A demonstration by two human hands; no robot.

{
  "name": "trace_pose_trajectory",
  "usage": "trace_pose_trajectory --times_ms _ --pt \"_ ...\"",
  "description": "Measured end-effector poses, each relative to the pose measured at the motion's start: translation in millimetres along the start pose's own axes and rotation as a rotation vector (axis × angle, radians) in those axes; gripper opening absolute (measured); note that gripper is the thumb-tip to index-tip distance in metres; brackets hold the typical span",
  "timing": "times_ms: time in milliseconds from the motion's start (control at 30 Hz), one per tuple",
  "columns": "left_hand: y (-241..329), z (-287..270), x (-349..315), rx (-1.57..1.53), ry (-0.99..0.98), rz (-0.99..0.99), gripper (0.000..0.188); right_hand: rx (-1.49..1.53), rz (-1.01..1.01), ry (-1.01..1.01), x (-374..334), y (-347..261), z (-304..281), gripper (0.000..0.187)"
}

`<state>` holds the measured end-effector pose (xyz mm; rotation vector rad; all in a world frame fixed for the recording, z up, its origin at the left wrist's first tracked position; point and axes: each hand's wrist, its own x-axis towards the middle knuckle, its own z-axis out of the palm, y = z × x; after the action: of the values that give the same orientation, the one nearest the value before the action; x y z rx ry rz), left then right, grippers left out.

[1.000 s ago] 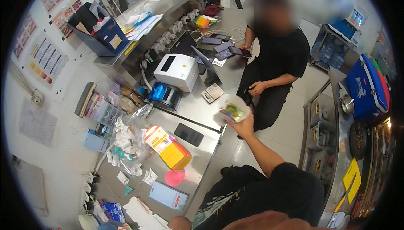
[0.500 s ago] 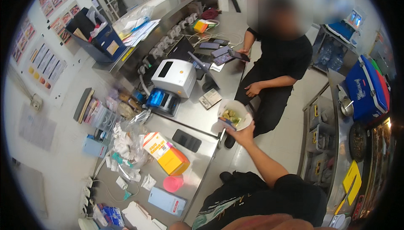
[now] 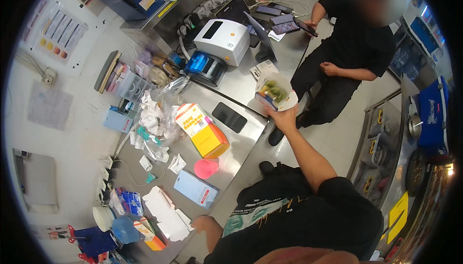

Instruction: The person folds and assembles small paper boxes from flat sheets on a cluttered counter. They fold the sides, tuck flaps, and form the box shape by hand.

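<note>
Food cup (image 3: 291, 100): our right hand (image 3: 284, 118) is gripping it. Our left fingers (image 3: 199, 222) are showing too unclearly to tell.

More of the left hand (image 3: 206, 223) now shows.

Black T-shirt (image 3: 323, 223) — short-sleeved, printed.

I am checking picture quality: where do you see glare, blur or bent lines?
In the head view, glare whitens the metal table beside the lone black phone; same view, heavy blur covers the other person's face; same view, food in the bowl looks slightly soft; same view, straight edges bend near the picture's dark rim.
</note>
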<state>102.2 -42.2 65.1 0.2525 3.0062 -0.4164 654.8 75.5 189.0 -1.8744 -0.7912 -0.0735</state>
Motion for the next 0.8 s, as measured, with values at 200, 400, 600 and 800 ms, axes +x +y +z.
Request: trace_pose_trajectory --times_ms 200,400,600,800 --pt "6 -14 -10 0.02 -0.045 0.027 0.028 -0.015 0.116 -0.124 7 9 3 0.11" --pt "0 0 9 0.102 -0.038 0.085 0.029 -0.056 0.338 -0.186 23 0 -1 0.111" --pt "-3 -35 -27 -0.25 -0.133 -0.061 0.036 -0.078 0.159 -0.167 19 -12 -10 0.106" --pt "-5 20 19 -0.269 0.135 -0.188 0.022 -0.024 0.101 -0.18 2 -19 7 0.107"
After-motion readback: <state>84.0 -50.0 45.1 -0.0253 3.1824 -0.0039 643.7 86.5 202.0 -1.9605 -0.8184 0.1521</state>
